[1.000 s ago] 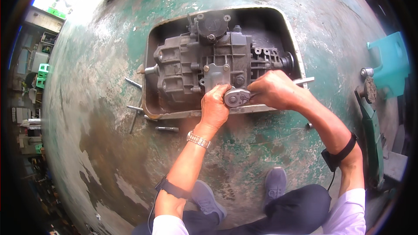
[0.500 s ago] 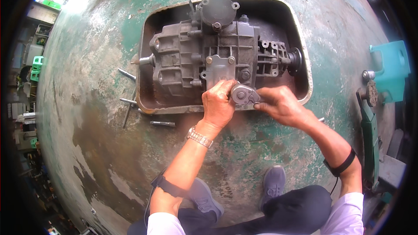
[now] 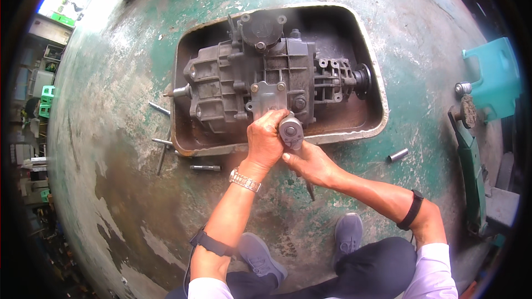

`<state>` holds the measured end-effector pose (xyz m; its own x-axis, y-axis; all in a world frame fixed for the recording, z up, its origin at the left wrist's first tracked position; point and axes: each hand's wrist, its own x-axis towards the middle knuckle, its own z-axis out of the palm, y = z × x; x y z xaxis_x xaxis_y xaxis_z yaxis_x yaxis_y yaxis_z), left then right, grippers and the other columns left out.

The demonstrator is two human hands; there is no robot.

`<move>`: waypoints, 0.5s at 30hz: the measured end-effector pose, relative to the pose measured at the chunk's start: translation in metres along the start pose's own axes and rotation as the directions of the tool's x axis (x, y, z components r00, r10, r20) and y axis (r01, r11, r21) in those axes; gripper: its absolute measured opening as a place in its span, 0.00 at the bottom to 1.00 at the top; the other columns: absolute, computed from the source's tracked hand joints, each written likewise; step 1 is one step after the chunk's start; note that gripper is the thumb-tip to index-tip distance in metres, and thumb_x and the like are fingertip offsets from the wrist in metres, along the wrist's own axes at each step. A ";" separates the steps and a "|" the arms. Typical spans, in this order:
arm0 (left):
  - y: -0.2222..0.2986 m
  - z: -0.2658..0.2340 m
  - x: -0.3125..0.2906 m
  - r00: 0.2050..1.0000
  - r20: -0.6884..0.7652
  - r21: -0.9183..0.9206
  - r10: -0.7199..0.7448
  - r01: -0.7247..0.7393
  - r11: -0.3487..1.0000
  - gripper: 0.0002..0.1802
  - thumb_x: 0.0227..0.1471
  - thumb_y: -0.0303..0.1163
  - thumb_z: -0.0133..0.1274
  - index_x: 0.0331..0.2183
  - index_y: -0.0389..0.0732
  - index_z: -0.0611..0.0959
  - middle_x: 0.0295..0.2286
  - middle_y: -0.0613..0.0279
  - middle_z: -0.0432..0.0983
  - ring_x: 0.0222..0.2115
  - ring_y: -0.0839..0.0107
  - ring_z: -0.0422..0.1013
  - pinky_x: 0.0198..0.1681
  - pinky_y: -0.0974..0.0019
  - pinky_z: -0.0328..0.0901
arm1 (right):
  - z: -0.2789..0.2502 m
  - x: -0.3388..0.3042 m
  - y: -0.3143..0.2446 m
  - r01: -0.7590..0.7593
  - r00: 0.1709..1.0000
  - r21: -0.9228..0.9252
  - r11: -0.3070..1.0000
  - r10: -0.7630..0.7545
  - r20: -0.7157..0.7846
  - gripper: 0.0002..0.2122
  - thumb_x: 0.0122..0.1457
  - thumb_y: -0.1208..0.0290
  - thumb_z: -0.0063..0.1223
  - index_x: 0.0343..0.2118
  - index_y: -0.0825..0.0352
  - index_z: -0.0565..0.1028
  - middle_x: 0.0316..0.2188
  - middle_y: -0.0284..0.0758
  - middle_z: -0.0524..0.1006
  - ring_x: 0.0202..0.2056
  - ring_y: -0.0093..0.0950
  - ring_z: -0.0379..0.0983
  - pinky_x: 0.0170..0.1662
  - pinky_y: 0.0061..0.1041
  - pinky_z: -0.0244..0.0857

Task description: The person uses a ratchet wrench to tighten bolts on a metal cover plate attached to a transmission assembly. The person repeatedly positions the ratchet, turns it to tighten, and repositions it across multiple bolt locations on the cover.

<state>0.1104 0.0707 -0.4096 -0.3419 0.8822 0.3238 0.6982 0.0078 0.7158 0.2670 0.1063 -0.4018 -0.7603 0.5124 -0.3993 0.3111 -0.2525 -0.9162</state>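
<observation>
As I watch through the head camera, I list the following: one ratchet wrench (image 3: 291,129), silver, its round head above the near edge of the tray (image 3: 378,124), its handle slanting off toward the wearer. Right hand (image 3: 311,164): wrapped around the handle, thumb along the top, the handle's end showing past the palm. Left hand (image 3: 266,137): curled close against the wrench head, metal watch (image 3: 244,180) on the wrist; its fingertips are partly hidden, so I cannot tell what they pinch. One gearbox (image 3: 252,77), grey, ribbed, lying lengthwise in the tray; its shaft (image 3: 180,92) reaches over the left edge, its dark round flange (image 3: 363,80) sits near the right edge. One flat plate (image 3: 270,97) on the gearbox, two bolts at its far corners. On the surface outside the tray: metal rods (image 3: 159,108) by the left edge and near-left corner; one short bar (image 3: 205,168) just off the near edge; one tubular socket (image 3: 398,155) beyond the near-right corner; one turquoise stool (image 3: 493,77), well apart from the right edge.
</observation>
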 end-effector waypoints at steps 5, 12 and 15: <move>0.006 0.004 -0.001 0.999 -0.043 0.029 -0.026 0.027 0.999 0.13 0.42 0.23 0.59 0.36 0.37 0.84 0.32 0.54 0.81 0.32 0.53 0.78 0.34 0.60 0.73 | -0.014 -0.004 -0.004 0.103 0.976 -0.101 0.990 -0.120 -0.181 0.14 0.60 0.64 0.60 0.35 0.73 0.75 0.23 0.36 0.77 0.28 0.21 0.68 0.33 0.30 0.66; 0.004 0.006 -0.005 0.997 -0.075 0.029 0.009 -0.007 1.000 0.13 0.44 0.23 0.60 0.36 0.37 0.81 0.27 0.56 0.77 0.27 0.57 0.76 0.31 0.58 0.70 | -0.068 -0.028 -0.061 0.152 0.986 -0.521 0.840 -0.167 0.019 0.18 0.54 0.61 0.67 0.38 0.71 0.77 0.25 0.44 0.78 0.27 0.32 0.75 0.33 0.34 0.68; 0.004 0.008 -0.008 0.996 -0.078 -0.024 -0.053 0.051 0.998 0.13 0.44 0.23 0.62 0.36 0.37 0.81 0.27 0.56 0.77 0.28 0.57 0.76 0.31 0.58 0.70 | -0.085 -0.026 -0.080 0.206 0.976 -0.660 0.723 -0.204 0.081 0.19 0.51 0.58 0.67 0.38 0.69 0.78 0.28 0.47 0.78 0.31 0.48 0.75 0.34 0.40 0.68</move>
<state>0.1215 0.0674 -0.4141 -0.4262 0.8412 0.3327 0.6646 0.0417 0.7460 0.3104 0.1826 -0.3213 -0.8515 0.4849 -0.1996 0.4443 0.4648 -0.7659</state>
